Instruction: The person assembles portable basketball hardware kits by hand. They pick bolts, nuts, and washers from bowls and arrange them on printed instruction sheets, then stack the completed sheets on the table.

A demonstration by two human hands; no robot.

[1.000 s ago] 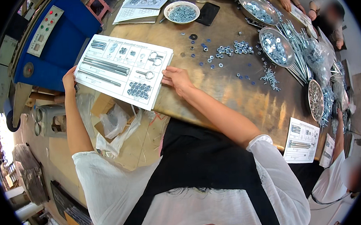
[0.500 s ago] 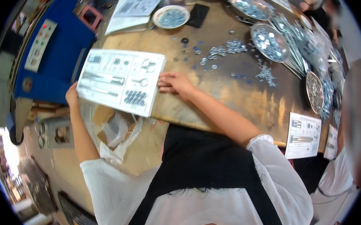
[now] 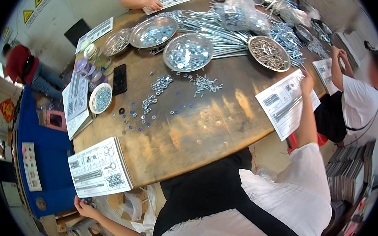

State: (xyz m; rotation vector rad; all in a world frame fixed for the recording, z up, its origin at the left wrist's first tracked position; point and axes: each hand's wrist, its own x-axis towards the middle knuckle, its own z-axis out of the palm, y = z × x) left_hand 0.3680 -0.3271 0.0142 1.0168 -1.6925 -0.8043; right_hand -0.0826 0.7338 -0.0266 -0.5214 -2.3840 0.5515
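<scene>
A printed sheet (image 3: 280, 103) with pictures of rods and small parts is tilted at the table's right front edge. My right hand (image 3: 307, 84) grips it by its upper right side, fingers closed. At the left front corner of the table lies a thick stack of printed cards (image 3: 98, 168), its pictures showing rods, rings and nuts. My left hand (image 3: 85, 208) is just below the stack's lower left corner, fingers apart, with nothing seen in them. Whether a fingertip touches the stack I cannot tell.
Loose nuts and washers (image 3: 152, 96) and small screws (image 3: 206, 85) lie mid-table. Beyond are metal bowls of washers (image 3: 188, 53) and screws (image 3: 269, 53), long rods (image 3: 223, 39), a phone (image 3: 119, 79) and jars (image 3: 97, 58). Co-workers sit at the far side and right.
My view has swung to the right. The stack now rests on the table corner, my left hand lower beside it. My right hand has left the stack and taken hold of the sheet at right.
</scene>
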